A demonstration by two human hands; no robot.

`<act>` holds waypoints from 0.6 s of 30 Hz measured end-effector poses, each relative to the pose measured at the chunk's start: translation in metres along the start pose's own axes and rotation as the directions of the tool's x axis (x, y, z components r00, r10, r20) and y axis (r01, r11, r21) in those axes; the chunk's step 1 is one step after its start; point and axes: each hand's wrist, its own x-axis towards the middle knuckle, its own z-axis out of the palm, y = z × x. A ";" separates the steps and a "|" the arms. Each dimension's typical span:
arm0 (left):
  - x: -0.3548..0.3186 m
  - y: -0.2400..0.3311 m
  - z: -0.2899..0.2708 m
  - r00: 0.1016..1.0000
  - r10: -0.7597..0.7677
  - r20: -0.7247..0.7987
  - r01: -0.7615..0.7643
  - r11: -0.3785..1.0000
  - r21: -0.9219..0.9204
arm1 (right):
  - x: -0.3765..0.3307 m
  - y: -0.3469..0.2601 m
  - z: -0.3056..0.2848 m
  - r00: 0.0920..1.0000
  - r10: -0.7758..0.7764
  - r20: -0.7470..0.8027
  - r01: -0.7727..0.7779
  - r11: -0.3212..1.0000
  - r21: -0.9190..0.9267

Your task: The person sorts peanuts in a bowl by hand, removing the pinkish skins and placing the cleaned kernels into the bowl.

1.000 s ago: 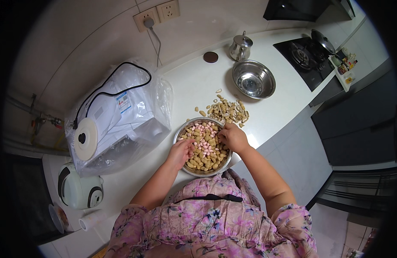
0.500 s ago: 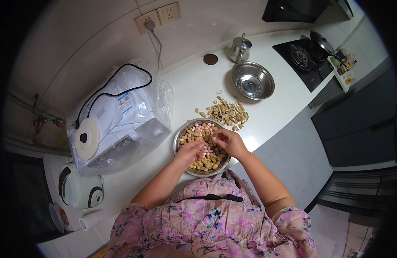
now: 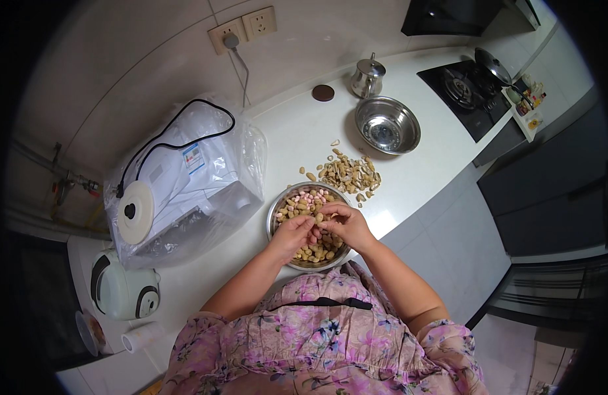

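Observation:
A steel bowl (image 3: 275, 212) of peanuts, some pink and shelled, some tan in the shell, stands on the white counter right in front of me. Both hands are over it, fingertips meeting. My left hand (image 3: 292, 236) and my right hand (image 3: 347, 225) pinch one peanut (image 3: 319, 218) between them above the bowl. A heap of empty peanut shells (image 3: 347, 172) lies on the counter just beyond the bowl.
An empty steel bowl (image 3: 387, 125) sits further right, with a small metal kettle (image 3: 368, 77) and a dark round lid (image 3: 323, 93) behind it. A white appliance wrapped in clear plastic (image 3: 185, 178) stands left. A rice cooker (image 3: 119, 289) is at lower left, a gas hob (image 3: 467, 89) far right.
My hands were spread in the bowl, the right one near its far rim. They have drawn together over the middle and now hold one peanut between them.

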 end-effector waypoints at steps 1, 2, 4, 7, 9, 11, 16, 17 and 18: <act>0.000 0.000 0.001 1.000 0.006 0.003 -0.006 1.000 -0.028 | -0.001 -0.003 0.002 0.999 0.054 0.002 -0.054 0.997 0.060; -0.001 0.000 0.003 1.000 0.012 -0.001 -0.012 0.999 -0.044 | -0.001 -0.007 0.004 0.994 0.108 0.007 -0.108 0.987 0.120; -0.002 0.001 0.007 1.000 0.021 -0.009 -0.022 0.998 -0.067 | -0.002 -0.015 0.008 0.984 0.179 0.003 -0.177 0.968 0.176; -0.003 0.003 0.010 1.000 0.019 -0.016 -0.020 0.997 -0.068 | -0.003 -0.022 0.011 0.978 0.202 -0.047 -0.193 0.971 0.141; -0.003 0.004 0.008 0.999 -0.002 -0.035 0.001 0.999 -0.043 | -0.004 -0.023 0.012 0.981 0.172 -0.094 -0.165 0.983 0.083; -0.004 0.006 0.007 0.995 -0.035 -0.093 0.034 0.999 -0.016 | -0.005 -0.022 0.012 0.986 0.066 -0.156 -0.078 0.994 -0.076; -0.006 0.008 0.006 0.992 -0.046 -0.121 0.046 0.999 0.005 | -0.004 -0.022 0.012 0.965 -0.172 -0.200 0.108 0.950 -0.294; -0.006 0.008 0.006 0.992 -0.045 -0.116 0.046 0.999 0.006 | -0.004 -0.021 0.012 0.960 -0.195 -0.202 0.124 0.940 -0.319; -0.006 0.008 0.006 0.993 -0.044 -0.111 0.046 0.999 0.007 | -0.004 -0.020 0.012 0.955 -0.218 -0.203 0.139 0.929 -0.344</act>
